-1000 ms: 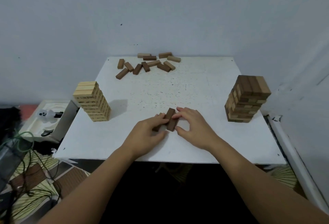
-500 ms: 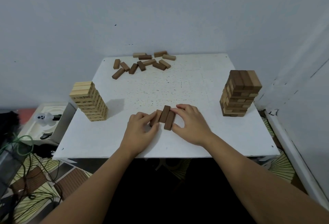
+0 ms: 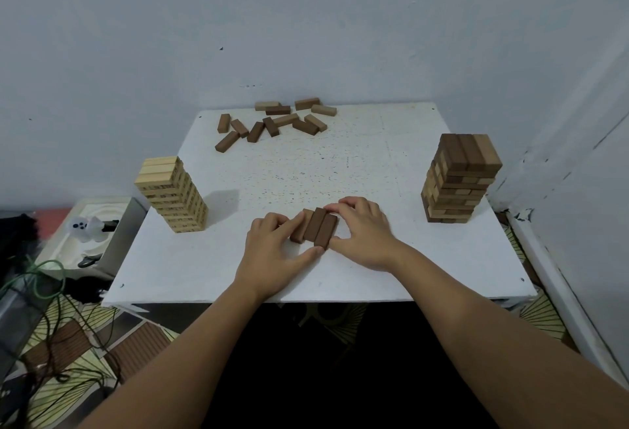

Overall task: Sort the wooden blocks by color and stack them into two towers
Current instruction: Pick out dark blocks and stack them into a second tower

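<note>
Three dark brown blocks [image 3: 316, 228] lie side by side on the white table [image 3: 357, 163], near its front edge. My left hand [image 3: 272, 255] holds them from the left, fingers curled on the left block and thumb at the near end. My right hand [image 3: 364, 234] holds them from the right, fingers over the far ends and thumb at the near corner. A tower of light blocks [image 3: 173, 193] stands at the left. A tower of brown and tan blocks [image 3: 459, 178] stands at the right. Several loose brown and tan blocks [image 3: 275, 123] lie at the back.
The table stands in a corner, with a wall behind and another at the right. Left of it, lower down, is a white tray [image 3: 68, 241] with small items. Cables [image 3: 44, 319] and patterned flooring lie below at the left.
The blocks between my hands went from a loose bunch to three lined up side by side. Both hands have closed in on the row. The camera has tilted a little.
</note>
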### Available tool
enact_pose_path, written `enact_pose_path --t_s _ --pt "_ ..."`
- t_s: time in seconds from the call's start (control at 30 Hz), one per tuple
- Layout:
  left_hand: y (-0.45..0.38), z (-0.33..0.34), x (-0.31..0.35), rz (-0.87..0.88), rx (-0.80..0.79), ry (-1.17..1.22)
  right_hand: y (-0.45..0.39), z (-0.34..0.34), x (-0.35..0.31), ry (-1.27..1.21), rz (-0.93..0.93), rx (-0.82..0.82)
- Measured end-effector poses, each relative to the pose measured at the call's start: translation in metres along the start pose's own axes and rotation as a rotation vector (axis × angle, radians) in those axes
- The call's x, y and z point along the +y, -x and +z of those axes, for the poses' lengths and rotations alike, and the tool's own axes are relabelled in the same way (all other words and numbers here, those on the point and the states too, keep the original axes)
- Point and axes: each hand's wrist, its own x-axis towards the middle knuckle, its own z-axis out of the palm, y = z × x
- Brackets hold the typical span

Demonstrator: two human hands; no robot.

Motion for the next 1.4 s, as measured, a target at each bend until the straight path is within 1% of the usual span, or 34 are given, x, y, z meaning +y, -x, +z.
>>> enact_pose_path --t_s 0.17,0.33,0.47,0.57,0.67,0.8,1.0,1.1,1.27,1.4 --pt "0.000 0.000 0.001 0.016 0.013 -0.031 0.002 0.001 0.002 -0.021 -0.016 0.021" --pt "0.002 -0.003 0.006 -0.017 -0.032 -0.039 0.002 -0.001 0.005 -0.067 -0.019 0.012" --pt "0.001 -0.004 0.009 -0.050 -0.012 -0.008 -0.002 -0.001 0.009 -0.135 -0.013 0.011" --pt "0.002 -0.003 0.008 -0.038 0.015 -0.021 -0.002 -0.001 0.011 -0.186 -0.016 0.024" --pt "0.002 -0.004 0.009 -0.030 0.008 -0.020 0.000 -0.002 0.010 -0.193 -0.024 0.030" --pt "0.001 -0.008 0.009 -0.041 -0.010 0.042 0.003 -0.002 0.006 -0.186 -0.021 0.051" --pt "0.003 -0.012 0.010 -0.151 0.033 0.079 0.006 -0.007 0.004 -0.217 -0.017 0.101" --pt "0.002 -0.015 0.007 -0.164 0.065 0.125 0.006 -0.009 0.004 -0.245 -0.005 0.082" --pt "0.001 -0.019 0.006 -0.203 0.044 0.263 0.005 -0.008 0.004 -0.268 0.011 0.061" --pt "0.001 -0.018 0.005 -0.202 0.047 0.281 0.005 -0.008 0.005 -0.266 0.011 0.061"
